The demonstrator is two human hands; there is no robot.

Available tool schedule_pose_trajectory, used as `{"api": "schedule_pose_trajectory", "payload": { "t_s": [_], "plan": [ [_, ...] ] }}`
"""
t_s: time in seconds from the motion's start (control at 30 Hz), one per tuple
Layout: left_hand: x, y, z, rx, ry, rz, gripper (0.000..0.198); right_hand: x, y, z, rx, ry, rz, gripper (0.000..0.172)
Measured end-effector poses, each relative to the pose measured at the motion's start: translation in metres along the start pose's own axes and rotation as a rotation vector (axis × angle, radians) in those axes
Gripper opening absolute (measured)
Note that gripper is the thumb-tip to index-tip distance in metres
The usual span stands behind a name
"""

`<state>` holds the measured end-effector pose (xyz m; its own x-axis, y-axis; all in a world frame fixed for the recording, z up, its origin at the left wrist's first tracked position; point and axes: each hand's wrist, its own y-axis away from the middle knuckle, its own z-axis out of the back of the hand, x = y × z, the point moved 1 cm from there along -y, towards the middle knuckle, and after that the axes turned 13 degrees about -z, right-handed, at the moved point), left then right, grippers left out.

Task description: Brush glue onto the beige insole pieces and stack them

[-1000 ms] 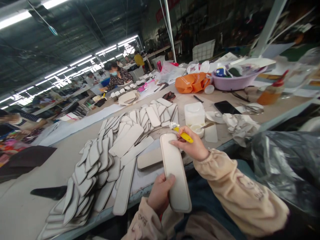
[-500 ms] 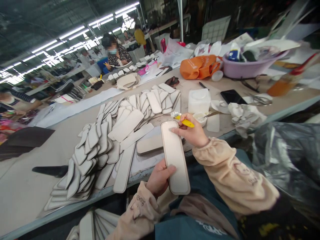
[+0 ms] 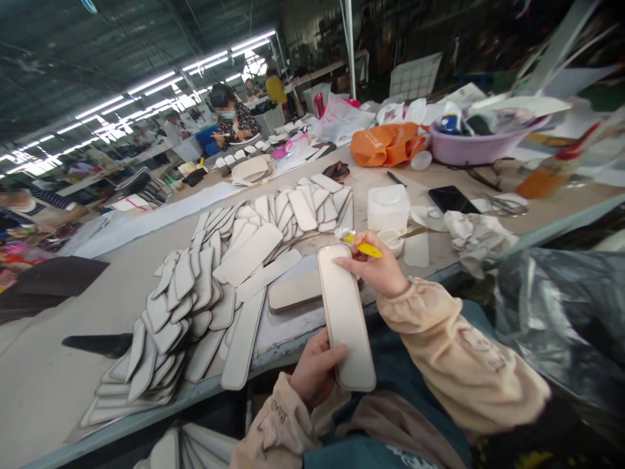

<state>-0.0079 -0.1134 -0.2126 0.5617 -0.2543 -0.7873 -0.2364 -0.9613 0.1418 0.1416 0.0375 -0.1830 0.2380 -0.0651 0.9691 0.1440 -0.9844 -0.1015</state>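
A long pale panel [image 3: 347, 326] with rounded corners and a darker edge is held upright, slightly tilted, over my lap. My left hand [image 3: 318, 366] grips its lower left edge, thumb on the face. My right hand [image 3: 383, 264] pinches the upper right corner and also holds a yellow-handled brush [image 3: 367, 249], its whitish bristle end pointing left. Behind the panel, a low stack of similar panels [image 3: 295, 291] lies on the table. To the left spreads a big heap of pale panels [image 3: 193, 280]. A small white bowl [image 3: 392, 240] sits just beyond my right hand.
A white plastic container [image 3: 388, 207], a black phone [image 3: 453, 200] and crumpled cloth [image 3: 476, 231] lie at the right. Farther back are an orange bag [image 3: 385, 144] and a purple basin [image 3: 481, 146]. A black pointed tool [image 3: 97, 344] lies left. A co-worker [image 3: 234, 120] sits across.
The view has shifted slightly, so most things appear a little lower. Both hands keep their hold on the panel, and the brush stays in my right hand.
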Motion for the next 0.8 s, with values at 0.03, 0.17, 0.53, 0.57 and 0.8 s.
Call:
{"api": "schedule_pose_trajectory", "payload": {
  "t_s": [0.03, 0.17, 0.53, 0.57, 0.8],
  "plan": [
    [0.0018, 0.0015, 0.0011, -0.001, -0.004, 0.007, 0.045, -0.0007, -0.0002, 0.0004, -0.002, 0.000, -0.001, 0.046],
    [0.0062, 0.0038, 0.0035, -0.044, -0.029, 0.023, 0.042, -0.0035, -0.0002, 0.0015, -0.018, 0.041, 0.008, 0.045],
    [-0.0006, 0.0047, 0.0019, -0.067, 0.012, 0.030, 0.042, -0.0051, -0.0016, 0.0028, -0.043, 0.051, 0.046, 0.045],
    [-0.0016, 0.0051, 0.0020, -0.071, 0.026, 0.035, 0.043, -0.0050, -0.0017, 0.0030, -0.044, 0.050, 0.048, 0.046],
    [-0.0028, 0.0071, 0.0006, -0.022, 0.046, 0.060, 0.054, -0.0061, -0.0037, 0.0054, -0.048, 0.034, 0.065, 0.049]
  ]
}}
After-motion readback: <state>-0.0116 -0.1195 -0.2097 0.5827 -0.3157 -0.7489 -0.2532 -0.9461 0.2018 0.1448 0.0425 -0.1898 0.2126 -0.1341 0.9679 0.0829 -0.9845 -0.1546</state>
